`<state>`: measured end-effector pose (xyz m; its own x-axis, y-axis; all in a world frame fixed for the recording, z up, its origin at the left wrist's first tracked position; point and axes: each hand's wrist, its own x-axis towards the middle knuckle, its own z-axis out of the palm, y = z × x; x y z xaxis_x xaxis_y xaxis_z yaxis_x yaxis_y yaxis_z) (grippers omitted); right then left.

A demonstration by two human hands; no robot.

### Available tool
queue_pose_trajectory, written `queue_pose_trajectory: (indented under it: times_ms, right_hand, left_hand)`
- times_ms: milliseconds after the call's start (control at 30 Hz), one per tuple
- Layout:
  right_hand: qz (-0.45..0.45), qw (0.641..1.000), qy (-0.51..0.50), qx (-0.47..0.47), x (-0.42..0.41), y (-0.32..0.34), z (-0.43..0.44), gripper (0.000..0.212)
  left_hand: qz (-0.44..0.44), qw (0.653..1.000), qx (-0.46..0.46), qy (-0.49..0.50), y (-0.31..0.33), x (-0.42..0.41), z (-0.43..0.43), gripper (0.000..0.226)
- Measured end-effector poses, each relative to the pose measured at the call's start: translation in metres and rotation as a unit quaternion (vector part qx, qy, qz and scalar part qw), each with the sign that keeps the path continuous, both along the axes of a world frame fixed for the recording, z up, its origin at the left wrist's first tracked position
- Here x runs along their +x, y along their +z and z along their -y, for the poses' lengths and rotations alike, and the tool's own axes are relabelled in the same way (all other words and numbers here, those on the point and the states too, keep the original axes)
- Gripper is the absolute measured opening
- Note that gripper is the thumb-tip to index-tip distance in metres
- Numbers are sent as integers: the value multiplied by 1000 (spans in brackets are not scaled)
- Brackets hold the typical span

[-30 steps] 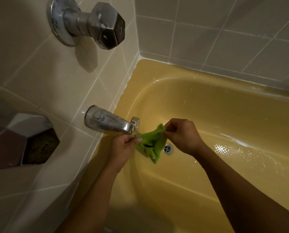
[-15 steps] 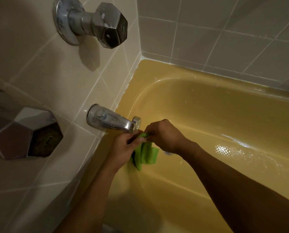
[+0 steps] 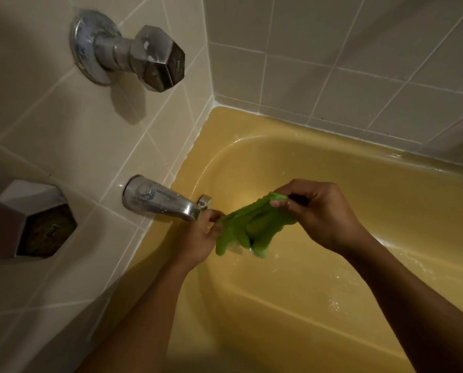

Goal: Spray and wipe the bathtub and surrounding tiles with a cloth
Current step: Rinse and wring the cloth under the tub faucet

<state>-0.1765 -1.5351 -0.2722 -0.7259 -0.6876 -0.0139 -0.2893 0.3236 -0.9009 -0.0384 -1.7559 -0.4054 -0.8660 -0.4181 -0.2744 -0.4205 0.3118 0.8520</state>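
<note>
We had the small green microfibre cloth [image 3: 248,227] off the surface, stretched between both hands over the faucet end of the yellow enamel bathtub [image 3: 332,162], just below and right of the chrome spout [image 3: 160,200]. Our left hand [image 3: 198,238] pinched the cloth's left end with fingers curled in tight, right beside the spout tip. Our right hand [image 3: 322,214] pinched the upper right corner between thumb and forefinger, with the other fingers curled. The middle sagged and two lobes hung down.

Handling, our read: light, limp, no stiffness, nothing to break. It was probably damp, so a bit heavier and clingy, but we couldn't confirm wetness from this view. Best hold is the edges or corners to open it flat, then bunched into a pad for wiping. A one-corner hold would just let it dangle.

Around it, an upper faceted chrome knob [image 3: 144,57] and a lower faceted chrome knob [image 3: 31,219] stuck out of the beige wall tiles [image 3: 90,135]. A small round chrome plate [image 3: 204,201] sat just behind the spout tip. The tub floor showed a wet sheen, so we judged it slippery. The spout and knobs were the obstructions on that wall, and the cloth would need working around them.
</note>
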Motion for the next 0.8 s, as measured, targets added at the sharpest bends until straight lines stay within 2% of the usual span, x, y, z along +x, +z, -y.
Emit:
queue_pose_trajectory:
  times_ms: [100, 167, 233, 300, 400, 467, 533, 667, 800]
  right_hand:
    - [1, 998, -55, -7, -5, -8, -24, 9]
    - [2, 996, -88, -15, -10, -10, -36, 10]
    - [13, 994, -106, -29, -13, -12, -44, 11]
    - [12, 995, -98, -31, -16, -14, -47, 11]
    - [9, 994, -101, -29, -21, -22, -50, 9]
    - [13, 991, -132, -30, -25, -29, -54, 8]
    - [16, 987, -160, -28, -29, -35, -60, 8]
    - [-11, 985, -171, 19, -35, -47, -70, 11]
    - [-30, 973, -215, 77, -38, -64, -78, 14]
  left_hand:
    - [0, 997, 43, 56, 8, -3, -2, 8]
    - [-3, 999, -2, 50, 3, 3, 3, 3]
    - [-7, 997, -71, 12, -5, 13, 11, 22]
    - [-2, 990, -139, -16, -9, 19, 13, 31]
    - [25, 990, -139, 0, -4, 17, 8, 29]
    - [43, 987, -154, -25, -1, 13, 5, 45]
    - [61, 990, -118, -37, 2, 8, 2, 55]
    - [49, 998, -47, 2, 4, 2, 1, 28]
    - [49, 998, -5, 43, -1, 4, 16, 23]
